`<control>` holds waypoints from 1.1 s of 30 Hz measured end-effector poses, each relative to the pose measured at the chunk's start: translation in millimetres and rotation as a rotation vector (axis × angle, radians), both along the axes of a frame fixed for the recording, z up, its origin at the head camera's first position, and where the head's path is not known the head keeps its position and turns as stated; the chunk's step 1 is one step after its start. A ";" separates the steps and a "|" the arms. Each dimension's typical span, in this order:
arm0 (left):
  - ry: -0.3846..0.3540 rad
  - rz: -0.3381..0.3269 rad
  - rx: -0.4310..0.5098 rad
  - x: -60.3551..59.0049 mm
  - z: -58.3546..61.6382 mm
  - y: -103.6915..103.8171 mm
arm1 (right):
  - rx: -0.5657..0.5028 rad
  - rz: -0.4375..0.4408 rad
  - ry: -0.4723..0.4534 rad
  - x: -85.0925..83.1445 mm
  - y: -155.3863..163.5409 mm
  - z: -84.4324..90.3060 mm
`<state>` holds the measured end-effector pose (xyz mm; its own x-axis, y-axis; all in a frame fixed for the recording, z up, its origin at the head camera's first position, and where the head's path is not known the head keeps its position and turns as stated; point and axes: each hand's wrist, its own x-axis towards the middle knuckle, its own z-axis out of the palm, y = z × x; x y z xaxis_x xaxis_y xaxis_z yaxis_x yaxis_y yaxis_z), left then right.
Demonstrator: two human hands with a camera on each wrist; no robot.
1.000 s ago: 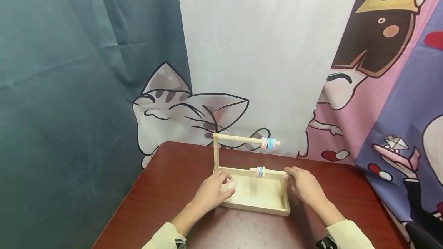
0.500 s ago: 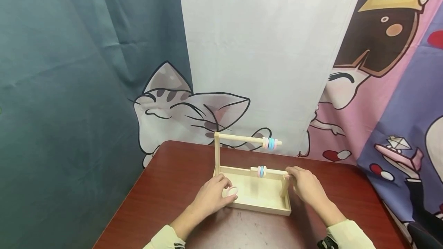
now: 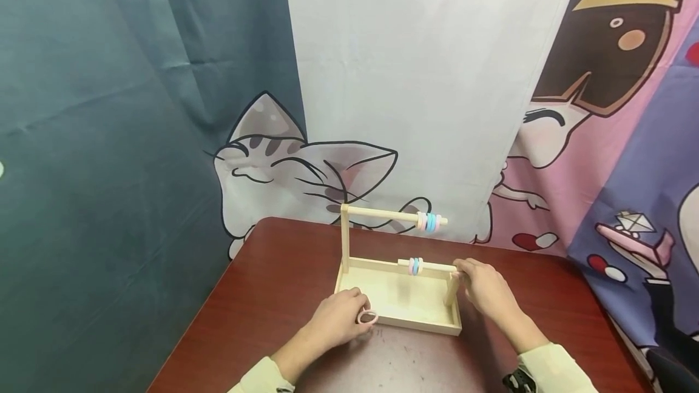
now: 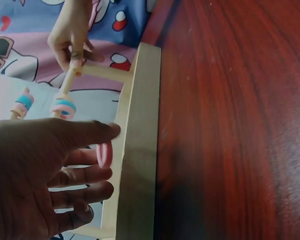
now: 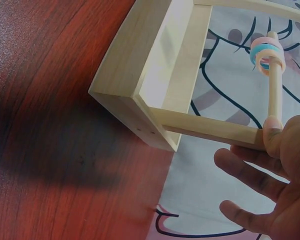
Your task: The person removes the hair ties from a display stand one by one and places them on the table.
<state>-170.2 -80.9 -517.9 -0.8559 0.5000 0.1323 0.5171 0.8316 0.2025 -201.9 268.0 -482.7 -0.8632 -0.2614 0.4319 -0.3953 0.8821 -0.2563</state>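
- Left hand [image 3: 337,319] sits at the near left corner of the wooden tray [image 3: 401,321]; I see it pinching a pink ring [image 3: 367,318] between thumb and fingers.
- Ring position: I place it at the fingertips, right over the tray's near rim, standing on edge. In the left wrist view the pink ring [image 4: 104,154] shows just below the extended forefinger and just beside the inner face of the tray wall [image 4: 140,140]. The other fingers are loosely curled beneath it.
- Right hand [image 3: 485,288] is at the right end of the lower rod [image 3: 431,267]. I see the thumb tip pressed on the rod's end above the short right post [image 3: 451,290]. In the right wrist view the right hand [image 5: 277,187] has its other fingers spread and relaxed, curled round nothing, and only the thumb touches the lower rod [image 5: 273,90].
- Lower rod carries a small stack of pink and blue rings [image 3: 415,266] near its middle, well apart from the right hand's thumb.
- Upper rod [image 3: 390,216] stands on the tall left post [image 3: 344,241] and carries a second set of rings [image 3: 429,222] near its free right end.
- Tray rests on a dark red table [image 3: 256,308]; I note cartoon-printed cloths [image 3: 306,168] hanging behind it.
- Held ring is well apart from both rods and from the right hand.
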 end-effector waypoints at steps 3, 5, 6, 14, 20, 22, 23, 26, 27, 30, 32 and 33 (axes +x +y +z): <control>-0.014 -0.011 -0.026 3.9 -1.6 2.2 | 0.002 -0.001 -0.007 0.1 1.4 -0.4; -0.038 -0.014 -0.040 6.9 -3.2 2.7 | 0.007 0.001 -0.004 -0.1 1.3 -1.4; -0.049 -0.016 -0.043 8.1 -3.6 3.1 | 0.009 0.003 -0.003 -0.3 1.3 -1.9; -0.064 -0.027 -0.074 15.1 -7.9 6.9 | 0.006 0.004 0.020 -0.5 1.1 -1.5; -0.038 -0.060 -0.111 18.8 -14.5 7.8 | 0.007 0.003 0.004 -1.3 0.1 0.1; -0.022 -0.066 -0.122 18.8 -14.8 8.1 | 0.005 0.003 0.008 -2.0 0.0 0.7; -0.014 -0.066 -0.126 18.9 -14.4 8.2 | 0.004 0.006 0.012 -2.3 -0.1 1.0; -0.012 -0.068 -0.130 19.3 -15.0 8.4 | 0.007 0.008 0.016 -2.3 0.2 1.0; -0.014 -0.067 -0.128 19.7 -15.3 8.6 | 0.008 0.009 0.014 -2.2 0.4 0.8; -0.027 -0.062 -0.124 21.1 -17.4 9.3 | 0.011 0.006 0.003 -1.4 1.1 -0.3; -0.034 -0.058 -0.124 22.3 -18.8 9.8 | 0.010 0.001 -0.006 -1.0 1.2 -0.9; -0.035 -0.057 -0.125 23.0 -19.5 10.2 | 0.009 -0.001 -0.008 -0.7 1.1 -1.1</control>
<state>-147.2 -70.8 -537.4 -0.8284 0.5590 0.0363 0.5590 0.8207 0.1178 -202.6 269.1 -483.8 -0.8670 -0.2644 0.4223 -0.3925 0.8846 -0.2520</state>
